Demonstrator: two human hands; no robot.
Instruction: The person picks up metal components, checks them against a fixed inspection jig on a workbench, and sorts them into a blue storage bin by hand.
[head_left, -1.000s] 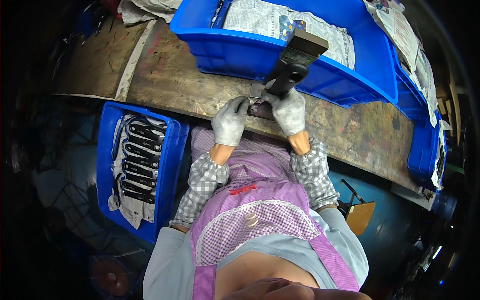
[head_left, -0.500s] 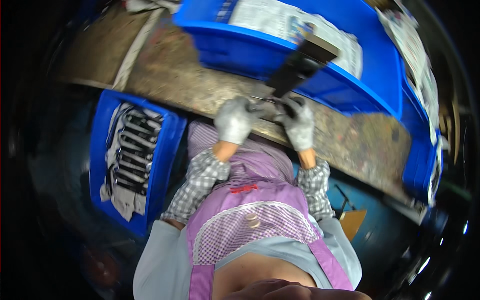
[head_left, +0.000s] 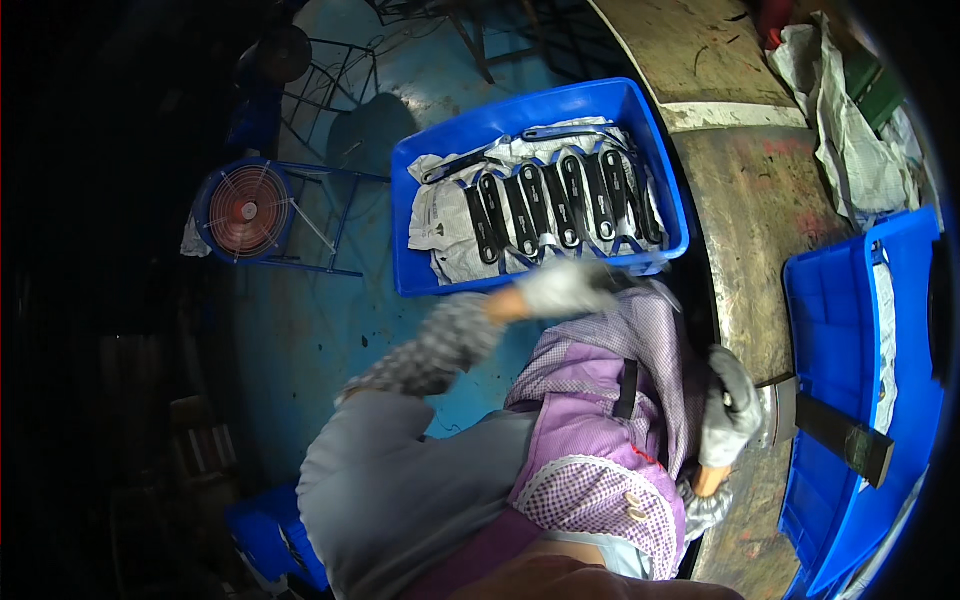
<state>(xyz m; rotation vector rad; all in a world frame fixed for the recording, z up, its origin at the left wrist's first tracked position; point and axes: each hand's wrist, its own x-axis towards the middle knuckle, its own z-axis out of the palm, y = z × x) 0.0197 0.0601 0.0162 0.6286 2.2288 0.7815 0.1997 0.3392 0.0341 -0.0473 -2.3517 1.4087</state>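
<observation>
My left hand [head_left: 565, 290], in a grey-white glove and smeared by motion, is at the near rim of a blue bin [head_left: 402, 235]. It is closed around a black-handled wrench [head_left: 622, 281], whose blurred shiny end shows past the fingers above my lap. Inside the bin, several black-handled wrenches [head_left: 530, 210] lie side by side on white sheeting, with a couple more laid across the far side. My right hand [head_left: 730, 410], gloved too, is at the bench edge beside a metal fixture [head_left: 785, 412]. Its fingers are curled; what they hold, if anything, is hidden.
The worn bench [head_left: 745, 240] runs along my right. On it, a dark bar [head_left: 845, 440] reaches from the fixture over a blue crate [head_left: 825, 350]. White woven sacking [head_left: 850, 140] hangs beyond. A round fan [head_left: 248, 210] on a blue stand is on the blue floor to the left.
My view has turned left toward the bin of wrenches. My left hand has left the fixture, where both hands were together, and swung to the bin with a wrench. The right stays by the fixture.
</observation>
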